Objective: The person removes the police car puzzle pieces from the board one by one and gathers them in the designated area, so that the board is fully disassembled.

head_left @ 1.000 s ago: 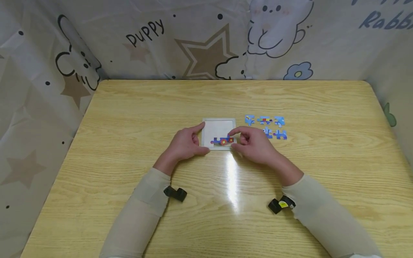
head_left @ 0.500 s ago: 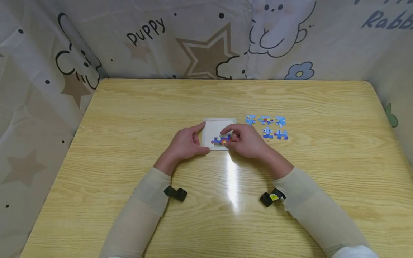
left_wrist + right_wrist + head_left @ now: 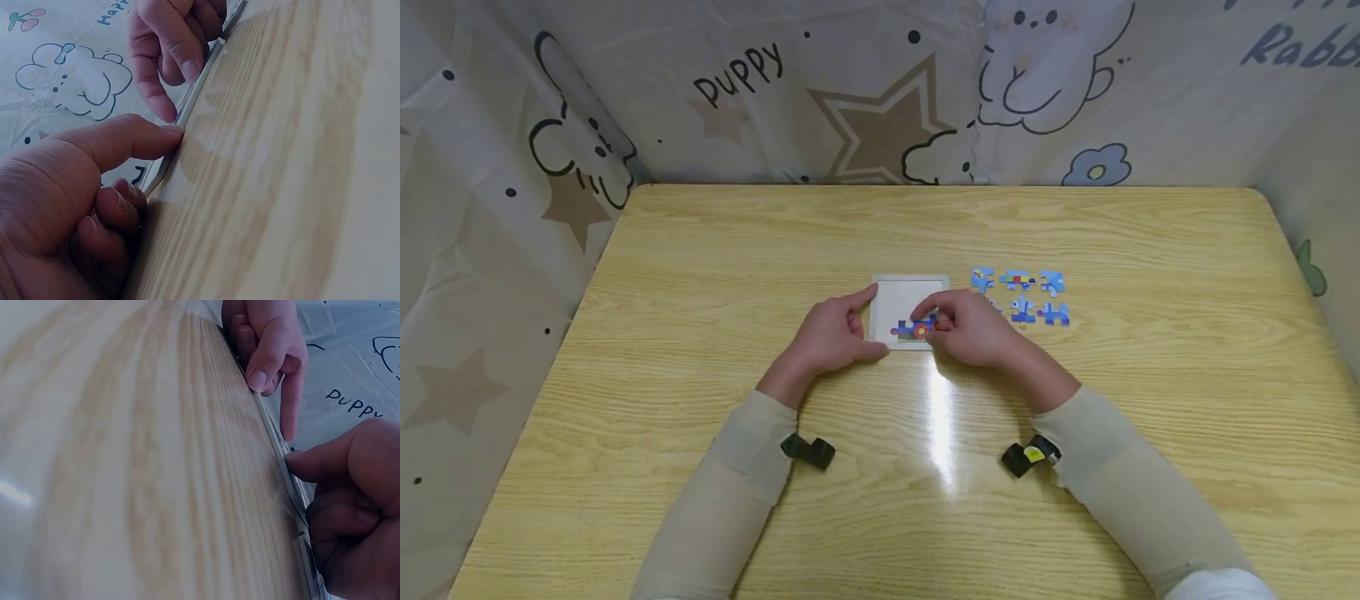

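A square white puzzle tray (image 3: 910, 289) lies flat on the table. My left hand (image 3: 831, 335) grips its left side, index finger at the upper left corner and thumb at the lower edge. Along the tray's bottom right sit joined jigsaw pieces (image 3: 905, 327), blue with a red and yellow wheel. My right hand (image 3: 973, 327) reaches over them from the right. Its index finger and thumb pinch a jigsaw piece there, which they partly cover. Both wrist views show the tray only edge-on, with thumbs near its front edge; the pieces are hidden there.
Right of the tray, several loose blue jigsaw pieces (image 3: 1022, 311) lie in two rows on the wooden table (image 3: 737, 242). My right hand partly covers one of them. A printed cloth (image 3: 865, 92) hangs behind the table and at its sides.
My right hand has shifted left from the tray's right edge, its fingers now over the pieces inside. More loose pieces show behind it. My left hand keeps its place.
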{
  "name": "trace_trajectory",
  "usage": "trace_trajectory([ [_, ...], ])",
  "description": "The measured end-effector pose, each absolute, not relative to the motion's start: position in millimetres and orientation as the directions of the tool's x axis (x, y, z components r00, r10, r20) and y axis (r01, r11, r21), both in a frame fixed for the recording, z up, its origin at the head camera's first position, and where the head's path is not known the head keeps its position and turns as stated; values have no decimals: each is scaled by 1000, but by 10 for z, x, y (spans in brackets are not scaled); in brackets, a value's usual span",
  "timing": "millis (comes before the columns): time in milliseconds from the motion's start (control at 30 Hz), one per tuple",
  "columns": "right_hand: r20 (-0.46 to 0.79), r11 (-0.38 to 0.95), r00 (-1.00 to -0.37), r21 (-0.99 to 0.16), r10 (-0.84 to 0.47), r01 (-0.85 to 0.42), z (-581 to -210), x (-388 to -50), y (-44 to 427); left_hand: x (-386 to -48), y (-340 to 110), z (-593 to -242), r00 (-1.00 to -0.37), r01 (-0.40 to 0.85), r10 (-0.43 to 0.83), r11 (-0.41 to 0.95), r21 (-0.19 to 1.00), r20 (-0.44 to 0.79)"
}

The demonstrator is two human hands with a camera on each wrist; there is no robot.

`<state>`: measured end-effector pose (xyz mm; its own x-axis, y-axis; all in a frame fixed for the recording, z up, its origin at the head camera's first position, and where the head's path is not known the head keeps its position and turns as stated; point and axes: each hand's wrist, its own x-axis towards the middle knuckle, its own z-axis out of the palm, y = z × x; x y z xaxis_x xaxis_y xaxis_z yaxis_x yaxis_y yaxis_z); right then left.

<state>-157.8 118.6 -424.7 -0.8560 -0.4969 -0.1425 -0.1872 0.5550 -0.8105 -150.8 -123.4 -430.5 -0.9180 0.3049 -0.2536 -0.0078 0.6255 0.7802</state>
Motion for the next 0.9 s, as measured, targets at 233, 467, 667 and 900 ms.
trace_trajectory([
  [233, -178, 575, -845, -800, -504, -174, -4224, -1582, 1175, -1505, -1234, -4308, -919, -5, 306, 620, 785, -248],
  [467, -187, 593, -847, -787, -497, -174, -4228, -1582, 1152, -1502, -1231, -4309, -920, -7, 303, 622, 783, -249],
  [667, -165, 572, -858, -802, -486, -170, -4239, -1576, 1150, -1502, -1232, -4309, -919, -9, 305, 619, 786, -251],
  [900, -170, 566, -862, -810, -477, -154, -4238, -1576, 1148, -1500, -1234, -4289, -918, -2, 309, 623, 782, -249],
])
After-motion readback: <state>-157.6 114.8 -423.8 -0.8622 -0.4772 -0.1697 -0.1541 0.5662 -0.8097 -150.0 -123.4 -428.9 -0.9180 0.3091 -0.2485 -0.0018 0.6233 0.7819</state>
